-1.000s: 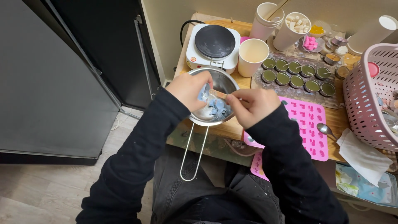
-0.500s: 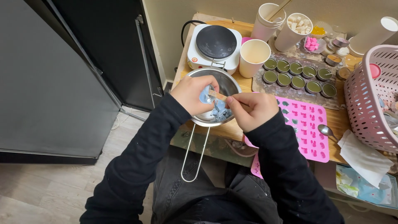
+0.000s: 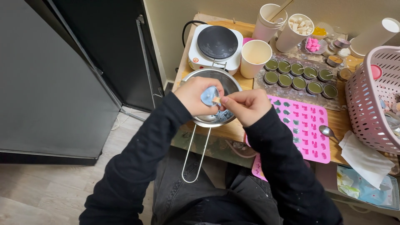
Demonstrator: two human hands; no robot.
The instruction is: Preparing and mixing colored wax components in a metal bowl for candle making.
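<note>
Blue silicone mould is pinched in my left hand over the steel pan; my right hand is picking a small pale piece out, with blue bits already in the pan.

Both hands meet over a steel pan at the table's near edge; the left hand grips a small blue mould, and the right hand pinches a pale piece at the mould's edge; the pan's wire handle juts over the lap; behind the pan sits a hotplate, a cup just beside it; right of the hands lie a pink mould tray, a spoon, round tins and a pink basket.
</note>
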